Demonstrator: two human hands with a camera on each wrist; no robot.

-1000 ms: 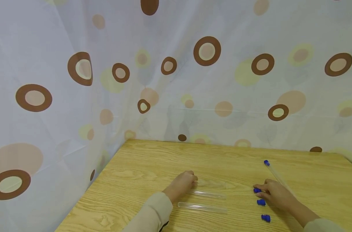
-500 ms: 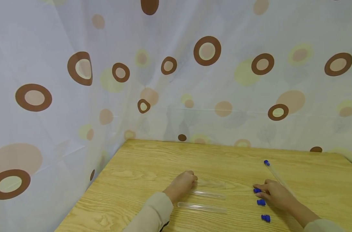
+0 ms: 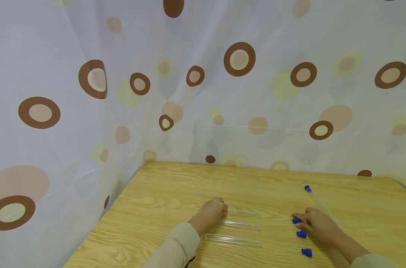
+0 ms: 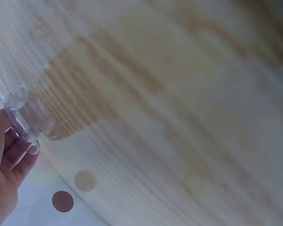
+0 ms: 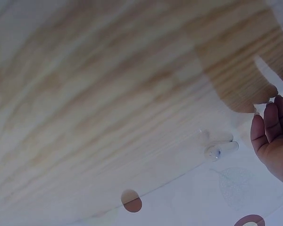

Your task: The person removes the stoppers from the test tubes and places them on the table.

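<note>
Clear test tubes lie side by side on the wooden table. My left hand pinches the rounded left end of the farthest test tube, which is faint against the wood. Nearer to me are a second tube, partly behind that hand, and a third tube. In the left wrist view, curled fingers meet the rounded tube ends. To the right, my right hand holds a blue stopper between thumb and forefinger. Two more blue stoppers, a middle one and a near one, lie in line with it.
A tube with a blue stopper in its end lies slantwise beyond my right hand, which partly hides it. The wooden table ends at a white, circle-patterned curtain at the back and left.
</note>
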